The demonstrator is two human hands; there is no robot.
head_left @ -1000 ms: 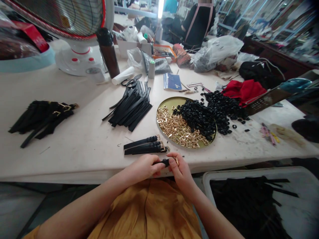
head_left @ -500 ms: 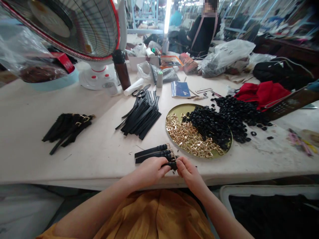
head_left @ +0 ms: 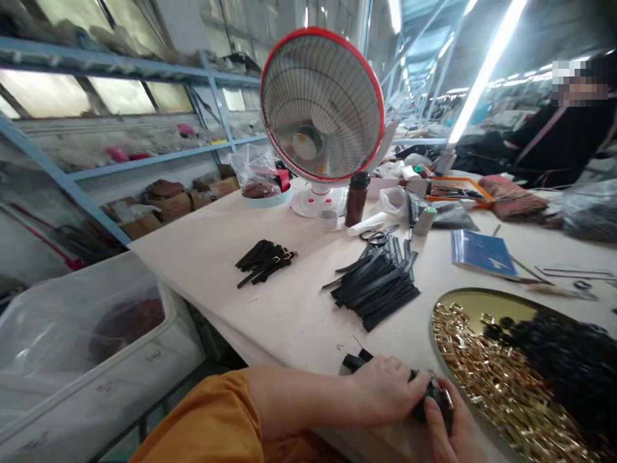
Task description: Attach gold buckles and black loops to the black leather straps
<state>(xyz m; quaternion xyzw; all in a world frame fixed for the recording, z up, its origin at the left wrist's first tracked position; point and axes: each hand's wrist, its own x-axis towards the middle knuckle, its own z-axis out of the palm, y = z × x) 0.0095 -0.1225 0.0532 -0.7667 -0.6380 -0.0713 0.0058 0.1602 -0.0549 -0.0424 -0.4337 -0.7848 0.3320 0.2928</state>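
Observation:
My left hand (head_left: 388, 397) lies at the table's near edge with its fingers closed over a small bunch of black watch straps (head_left: 357, 361). My right hand (head_left: 446, 431) shows only in part at the bottom edge, its fingers pinched on the buckle end of the same straps. Just to the right lies a round gold tray (head_left: 475, 303) with several gold buckles (head_left: 486, 373) and a heap of small black loops (head_left: 566, 366). A pile of plain black straps (head_left: 378, 286) lies beyond my hands. A smaller bundle of straps with buckles (head_left: 264, 260) lies farther left.
A red-rimmed fan (head_left: 322, 106) stands at the back of the table, with a dark bottle (head_left: 357, 198), scissors (head_left: 378, 236) and a blue booklet (head_left: 482, 253) near it. A white plastic bin (head_left: 91, 360) stands at the left. Another person in black (head_left: 563, 138) is at the far right.
The view has swung up and to the left, so the fan and shelves now fill the frame. My hands have come down onto the bunch of straps at the table edge.

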